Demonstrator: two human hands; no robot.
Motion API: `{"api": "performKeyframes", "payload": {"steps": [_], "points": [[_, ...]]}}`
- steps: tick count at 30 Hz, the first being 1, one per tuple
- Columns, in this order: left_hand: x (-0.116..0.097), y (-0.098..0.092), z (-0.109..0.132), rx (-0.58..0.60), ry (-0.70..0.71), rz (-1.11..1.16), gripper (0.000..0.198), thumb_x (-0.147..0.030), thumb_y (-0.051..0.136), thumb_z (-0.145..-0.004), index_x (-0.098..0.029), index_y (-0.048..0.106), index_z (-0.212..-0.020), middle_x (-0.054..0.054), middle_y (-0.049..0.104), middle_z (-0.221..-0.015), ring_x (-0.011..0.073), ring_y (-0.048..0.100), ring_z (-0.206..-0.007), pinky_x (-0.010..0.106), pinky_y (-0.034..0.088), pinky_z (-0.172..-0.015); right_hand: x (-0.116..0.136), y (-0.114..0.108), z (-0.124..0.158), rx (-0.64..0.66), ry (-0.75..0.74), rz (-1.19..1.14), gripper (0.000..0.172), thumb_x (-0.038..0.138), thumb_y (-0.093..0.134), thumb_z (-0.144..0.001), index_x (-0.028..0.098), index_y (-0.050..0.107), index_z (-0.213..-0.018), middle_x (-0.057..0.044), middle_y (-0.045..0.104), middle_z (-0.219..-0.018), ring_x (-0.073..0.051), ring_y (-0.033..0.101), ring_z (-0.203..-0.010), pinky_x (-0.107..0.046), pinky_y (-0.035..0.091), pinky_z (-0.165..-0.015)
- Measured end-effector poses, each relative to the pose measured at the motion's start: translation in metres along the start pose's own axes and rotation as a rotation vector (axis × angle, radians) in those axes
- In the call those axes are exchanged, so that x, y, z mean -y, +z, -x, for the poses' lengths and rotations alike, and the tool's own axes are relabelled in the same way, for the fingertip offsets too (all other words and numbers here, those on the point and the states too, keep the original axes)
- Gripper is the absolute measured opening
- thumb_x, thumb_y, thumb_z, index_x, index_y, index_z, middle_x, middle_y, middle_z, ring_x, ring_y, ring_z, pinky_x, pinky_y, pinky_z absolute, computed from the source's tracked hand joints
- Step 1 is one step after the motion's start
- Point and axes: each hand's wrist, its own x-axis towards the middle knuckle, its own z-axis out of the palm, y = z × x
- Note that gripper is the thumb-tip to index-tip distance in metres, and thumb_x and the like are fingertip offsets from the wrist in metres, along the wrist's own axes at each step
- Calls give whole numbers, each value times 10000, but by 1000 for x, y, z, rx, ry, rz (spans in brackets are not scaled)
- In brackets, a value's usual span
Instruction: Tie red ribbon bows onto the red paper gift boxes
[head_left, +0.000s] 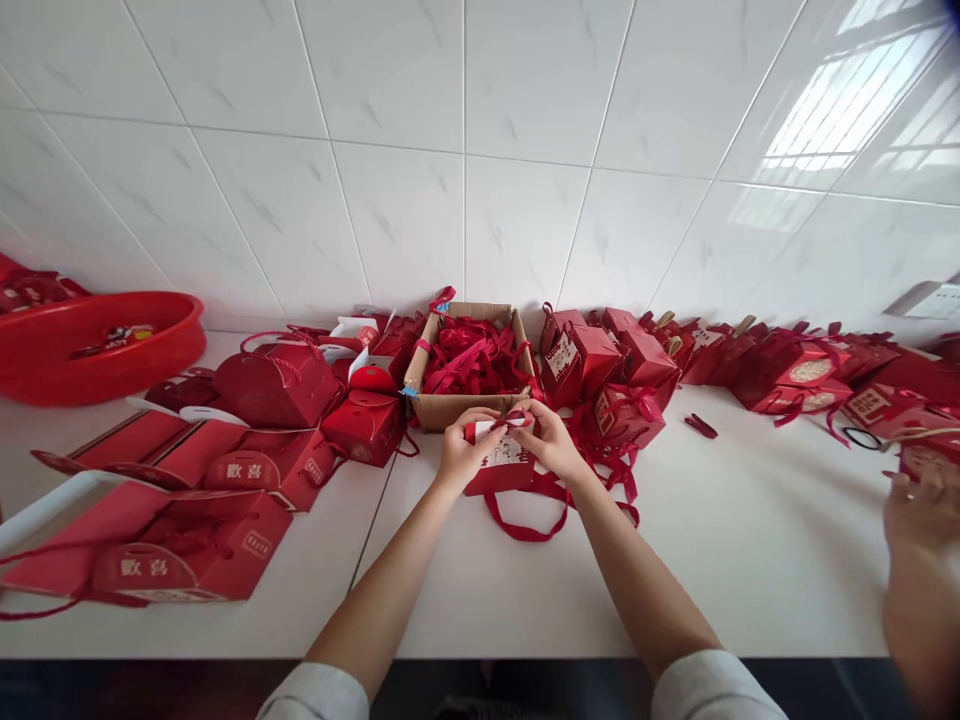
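Observation:
Both my hands meet over a small red gift box point(491, 482) with a pale printed panel, on the white table in front of me. My left hand point(463, 450) is closed, its fingertips pinching dark red ribbon point(516, 418) at the top of the box. From the other side my right hand point(553, 442) pinches the same ribbon, its fingers close to the left ones. The exact shape of the ribbon between the fingertips is partly hidden. A loose loop of red ribbon point(526, 536) lies on the table just below the box.
Behind my hands stands a cardboard box point(450, 412) of red ribbons. Red cartons point(255, 545) crowd the left, near a red basin point(176, 345). Finished-looking gift boxes point(652, 355) line the wall. A co-worker's hand point(926, 510) rests at far right beside scissors point(862, 438).

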Motion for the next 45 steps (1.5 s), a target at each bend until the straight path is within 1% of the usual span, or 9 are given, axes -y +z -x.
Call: {"api": "performKeyframes", "payload": {"steps": [12, 20, 29, 32, 34, 37, 39, 42, 45], "points": [[4, 0, 12, -48, 40, 26, 215, -350, 729, -708, -153, 681, -779, 56, 664, -878, 181, 634, -845, 288, 504, -771, -3, 15, 12, -170, -17, 2, 311, 447, 704, -735, 167, 578, -784, -7, 565, -734, -139, 525, -715, -275, 448, -714], [5, 2, 14, -25, 100, 29, 223, -360, 744, -686, -149, 681, -721, 45, 640, -875, 165, 618, -823, 260, 483, -733, 0, 17, 22, -247, -140, 91, 314, 464, 691, -749, 177, 564, -761, -24, 557, -784, -151, 530, -762, -294, 440, -747], [6, 1, 11, -24, 5, 89, 284, -379, 778, -632, -146, 648, -726, 0, 609, -772, 120, 566, -691, 221, 441, -627, -9, 25, 24, -336, -166, 102, 266, 401, 682, -772, 190, 555, -872, -26, 556, -872, -159, 543, -849, -305, 456, -834], [8, 3, 11, -20, -75, 139, 305, -387, 781, -632, -148, 649, -769, -18, 607, -684, 115, 550, -637, 225, 443, -611, -29, 28, 32, -359, -131, -10, 554, 373, 717, -748, 212, 417, -1185, -69, 546, -1120, -162, 561, -968, -309, 472, -890], [10, 4, 13, -23, -79, 143, 292, -389, 766, -657, -151, 643, -775, -13, 616, -702, 118, 557, -651, 228, 451, -621, -45, 23, 41, -273, -33, -69, 742, 367, 758, -703, 207, 331, -1289, -98, 542, -1190, -183, 577, -1013, -332, 493, -894], [11, 6, 17, -24, -21, 51, 264, -407, 698, -734, -163, 608, -773, -13, 601, -707, 125, 563, -669, 232, 454, -631, -64, 8, 55, -43, 140, -53, 729, 377, 792, -652, 182, 432, -1255, -105, 586, -1194, -233, 587, -1080, -389, 495, -937], [11, 6, 19, -17, 75, -88, 244, -403, 650, -779, -169, 589, -811, -3, 606, -742, 135, 575, -700, 246, 462, -663, -68, -3, 62, 12, 184, -42, 703, 381, 792, -646, 187, 477, -1243, -96, 592, -1216, -249, 582, -1113, -413, 487, -965], [10, 7, 21, -33, 314, -304, 269, -359, 628, -797, -168, 556, -973, 44, 615, -908, 168, 589, -836, 294, 474, -774, -67, -14, 67, -72, 145, -21, 678, 383, 795, -638, 188, 511, -1222, -92, 601, -1216, -260, 589, -1108, -425, 487, -972], [12, 8, 22, -92, 457, -402, 379, -328, 599, -810, -166, 472, -1128, 99, 567, -1070, 187, 562, -914, 330, 473, -802, -62, -24, 67, -294, 76, -19, 635, 413, 769, -667, 171, 512, -1195, -108, 612, -1186, -256, 603, -1076, -417, 500, -956]]}}
